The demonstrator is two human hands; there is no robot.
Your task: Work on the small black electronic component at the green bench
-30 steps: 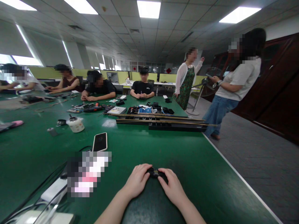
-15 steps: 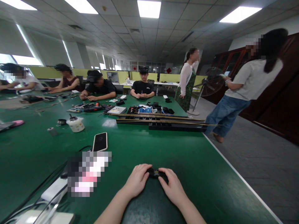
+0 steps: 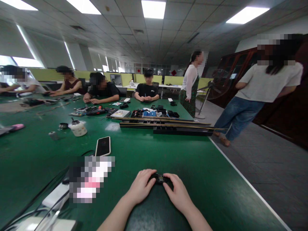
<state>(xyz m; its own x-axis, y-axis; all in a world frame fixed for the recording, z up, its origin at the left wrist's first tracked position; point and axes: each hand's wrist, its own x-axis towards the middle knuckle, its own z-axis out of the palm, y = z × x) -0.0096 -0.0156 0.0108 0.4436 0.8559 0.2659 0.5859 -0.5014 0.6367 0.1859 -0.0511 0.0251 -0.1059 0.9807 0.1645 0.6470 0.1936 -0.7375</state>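
A small black object (image 3: 159,179) with a few gold-coloured marks at its middle is held near the front of the green table (image 3: 202,173). Its exact kind is too small to make out. Around its left end my left hand (image 3: 142,184) is closed, thumb in front and fingers behind. My right hand (image 3: 177,189) grips the other end in the same way. Both palms cover much of the object, so only its middle shows.
Left of my hands lie a phone (image 3: 103,146), a white power strip (image 3: 56,195) and cables. A white jar (image 3: 79,129) and a grey cylinder (image 3: 53,135) stand farther off. Long black rails (image 3: 183,130) with thin brass-coloured rods cross the table ahead. Several people sit or stand around.
The black object has tilted slightly between my hands, showing more of its gold-marked middle. My hands have barely moved. At the right, the standing person in jeans has turned and shifted rightward.
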